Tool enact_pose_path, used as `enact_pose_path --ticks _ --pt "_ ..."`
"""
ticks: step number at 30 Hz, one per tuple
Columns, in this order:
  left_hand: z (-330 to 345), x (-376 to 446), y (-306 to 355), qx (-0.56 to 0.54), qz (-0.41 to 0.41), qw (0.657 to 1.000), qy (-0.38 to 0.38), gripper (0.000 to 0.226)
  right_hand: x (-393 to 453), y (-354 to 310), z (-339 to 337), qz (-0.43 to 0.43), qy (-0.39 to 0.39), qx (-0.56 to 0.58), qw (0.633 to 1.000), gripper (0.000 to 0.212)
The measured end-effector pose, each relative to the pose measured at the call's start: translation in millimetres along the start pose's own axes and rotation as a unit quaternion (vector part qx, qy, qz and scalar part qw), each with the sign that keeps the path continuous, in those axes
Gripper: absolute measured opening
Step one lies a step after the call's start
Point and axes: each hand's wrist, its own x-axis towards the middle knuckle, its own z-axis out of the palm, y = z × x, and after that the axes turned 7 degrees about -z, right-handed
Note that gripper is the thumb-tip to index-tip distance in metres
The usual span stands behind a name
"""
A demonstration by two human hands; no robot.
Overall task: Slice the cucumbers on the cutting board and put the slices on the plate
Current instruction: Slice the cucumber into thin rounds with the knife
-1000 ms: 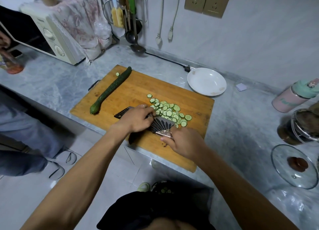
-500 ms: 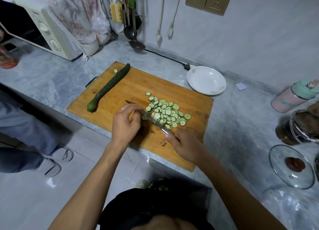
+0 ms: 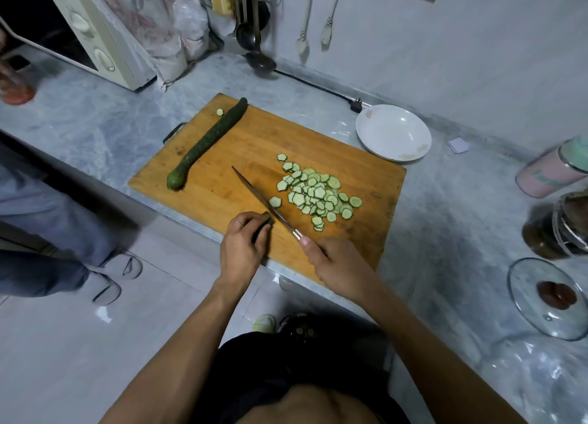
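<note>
Left hand [image 3: 243,248] pinches cucumber stub [image 3: 268,218] mid-frame; right hand [image 3: 337,264] grips knife [image 3: 264,199] on cutting board [image 3: 366,181], beside slices [image 3: 315,194].

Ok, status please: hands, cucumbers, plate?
Left hand pinches cucumber stub; right hand holds knife. Slices piled on board, whole cucumber uncut. Plate bare, nothing blocking.

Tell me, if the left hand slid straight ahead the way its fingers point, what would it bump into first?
The left hand holds a cucumber stub pointing toward the knife. Going straight on, it would most likely meet the blade first, then the cucumber slices beyond, though depth is hard to judge here.
</note>
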Motion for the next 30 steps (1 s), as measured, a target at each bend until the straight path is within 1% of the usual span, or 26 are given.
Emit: enact_pose_path --ticks 4,11,18,23,30 --pt "4.4 -3.5 -1.2 0.009 -0.003 1.000 0.017 0.019 -5.6 -10.7 -1.3 -0.009 -0.007 -0.040 0.999 0.055" --pt "2.8 -4.4 -3.4 0.032 0.014 0.999 0.017 0.019 -13.6 -19.6 -4.8 0.000 -0.032 -0.055 0.998 0.051" --pt "2.8 -4.1 -1.8 0.041 0.011 0.999 0.012 0.025 -9.2 -25.9 -5.9 0.004 -0.039 -0.055 0.998 0.053" --pt "3.9 -5.3 -0.7 0.057 0.017 0.998 0.022 0.017 -8.3 -37.4 -9.6 0.018 -0.053 -0.054 0.997 0.053" --pt "5.1 -4.4 -1.1 0.069 0.028 0.997 0.018 0.020 -12.7 -41.8 -10.4 0.015 -0.051 -0.057 0.997 0.053"
